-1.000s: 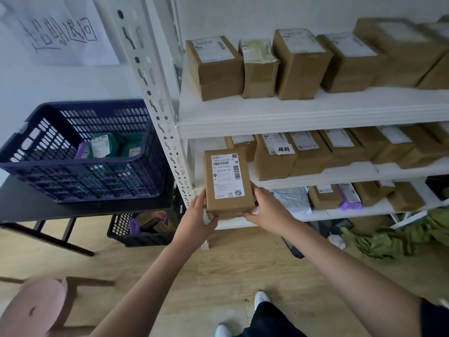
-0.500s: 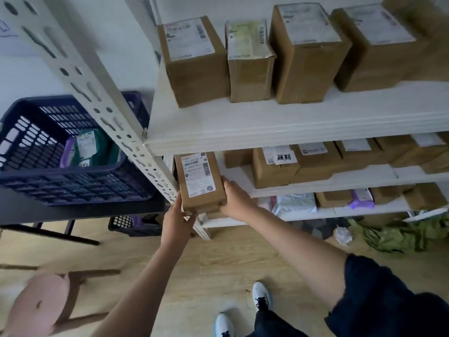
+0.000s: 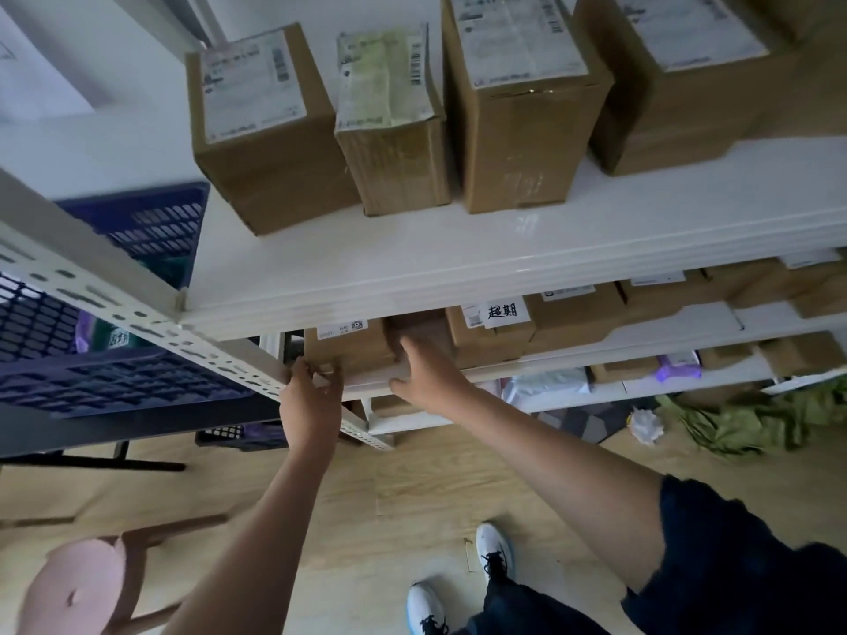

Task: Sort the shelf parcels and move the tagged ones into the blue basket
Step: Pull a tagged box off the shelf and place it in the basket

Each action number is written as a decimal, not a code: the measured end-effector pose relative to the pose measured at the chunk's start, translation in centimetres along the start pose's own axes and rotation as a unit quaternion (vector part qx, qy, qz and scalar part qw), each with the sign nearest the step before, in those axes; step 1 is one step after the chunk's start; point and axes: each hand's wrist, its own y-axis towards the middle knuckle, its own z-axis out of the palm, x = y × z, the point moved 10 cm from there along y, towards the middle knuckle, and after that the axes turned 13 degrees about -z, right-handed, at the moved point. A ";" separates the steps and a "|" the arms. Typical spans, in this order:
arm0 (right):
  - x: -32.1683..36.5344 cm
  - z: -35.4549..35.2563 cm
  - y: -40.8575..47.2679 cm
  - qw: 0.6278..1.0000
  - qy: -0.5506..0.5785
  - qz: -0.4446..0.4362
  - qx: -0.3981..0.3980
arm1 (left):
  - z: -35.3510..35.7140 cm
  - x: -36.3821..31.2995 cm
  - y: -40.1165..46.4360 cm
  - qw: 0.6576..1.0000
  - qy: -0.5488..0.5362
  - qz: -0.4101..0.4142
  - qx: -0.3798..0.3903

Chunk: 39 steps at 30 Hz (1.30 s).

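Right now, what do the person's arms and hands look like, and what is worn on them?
Both forearms are bare. The left hand and right hand wear no gloves, rings or watch. A dark navy short sleeve covers the right upper arm.

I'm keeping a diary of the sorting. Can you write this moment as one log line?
step: parcel on second shelf | left hand: on its front edge | right hand: on its right side | blue basket: left of rack

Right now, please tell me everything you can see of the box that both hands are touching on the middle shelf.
The brown cardboard box lies flat at the left end of the middle shelf, mostly hidden under the upper shelf. A white label with a QR code shows on top. The left hand touches its front corner; the right hand rests against its right side.
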 end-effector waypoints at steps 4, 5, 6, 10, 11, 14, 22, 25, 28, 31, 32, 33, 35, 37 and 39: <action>-2.1 -0.9 -3.3 1.000 0.004 0.014 -0.010 | 1.1 1.7 -2.7 0.999 -0.034 -0.033 0.017; -2.5 -1.2 -3.7 1.000 0.000 0.014 -0.006 | 1.8 1.9 -3.5 0.999 -0.024 -0.032 0.035; -2.6 -1.4 -3.9 1.000 -0.009 0.011 0.002 | 2.6 1.7 -4.1 0.998 -0.010 -0.022 0.054; -2.3 -2.7 -3.4 0.999 -0.041 -0.001 0.028 | 6.5 -1.6 -6.6 0.983 0.014 0.087 0.161; -2.3 -3.0 -3.1 0.998 -0.048 -0.003 0.026 | 7.4 -2.8 -7.1 0.977 0.019 0.112 0.182; -2.8 -4.0 -2.1 0.997 -0.070 0.011 0.005 | 9.4 -5.4 -7.6 0.966 0.013 0.131 0.221; -4.7 -6.3 -0.3 0.993 -0.099 0.033 -0.046 | 9.9 -7.2 -4.2 0.971 0.050 0.145 0.182; -5.0 -6.7 0.4 0.994 -0.092 0.040 -0.051 | 9.9 -7.0 -3.0 0.976 0.055 0.128 0.168; -5.2 -6.8 1.3 0.994 -0.076 0.052 -0.053 | 10.3 -6.9 -2.1 0.979 0.065 0.102 0.162; -5.8 -6.8 2.2 0.995 -0.056 0.070 -0.050 | 10.8 -7.7 -1.8 0.982 0.054 0.095 0.157; -6.0 -6.8 2.5 0.995 -0.045 0.074 -0.053 | 11.0 -8.1 -1.7 0.982 0.050 0.095 0.157; -6.1 -6.7 2.8 0.995 -0.034 0.074 -0.058 | 11.2 -8.5 -1.6 0.982 0.051 0.094 0.156; -6.1 -6.6 3.4 0.996 -0.011 0.067 -0.062 | 11.7 -9.4 -1.3 0.981 0.069 0.096 0.152; -6.1 -6.5 3.9 0.996 0.016 0.056 -0.065 | 12.1 -10.2 -1.1 0.980 0.077 0.110 0.150; -5.9 -6.7 3.7 0.996 0.032 0.048 -0.072 | 12.1 -10.4 -1.2 0.979 0.074 0.113 0.152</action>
